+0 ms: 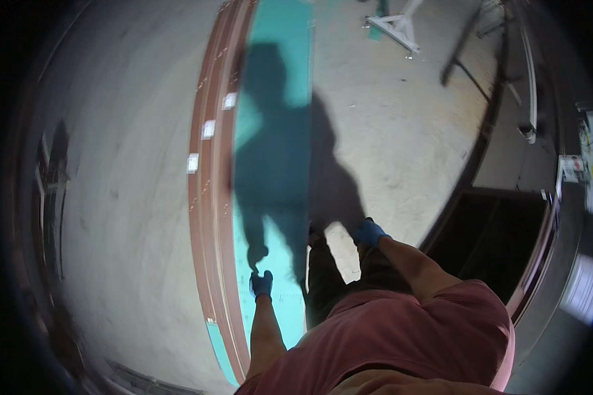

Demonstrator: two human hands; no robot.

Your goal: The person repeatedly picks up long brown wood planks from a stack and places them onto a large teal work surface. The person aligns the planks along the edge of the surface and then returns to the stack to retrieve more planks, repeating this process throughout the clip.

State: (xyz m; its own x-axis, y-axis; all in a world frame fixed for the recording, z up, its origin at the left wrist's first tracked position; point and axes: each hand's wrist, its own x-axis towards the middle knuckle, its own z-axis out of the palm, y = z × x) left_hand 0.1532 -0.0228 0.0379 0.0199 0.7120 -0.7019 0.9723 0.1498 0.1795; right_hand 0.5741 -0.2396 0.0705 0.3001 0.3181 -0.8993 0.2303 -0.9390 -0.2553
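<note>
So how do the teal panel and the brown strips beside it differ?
The teal panel is one broad, smooth sheet; the brown strips are narrow and stacked. The strips carry small white tags; the panel shows none. The left hand is over the panel, not the strips. Both lie lengthwise on the concrete floor.

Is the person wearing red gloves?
No, both the left hand and the right hand wear blue gloves; only the shirt is reddish.
</note>
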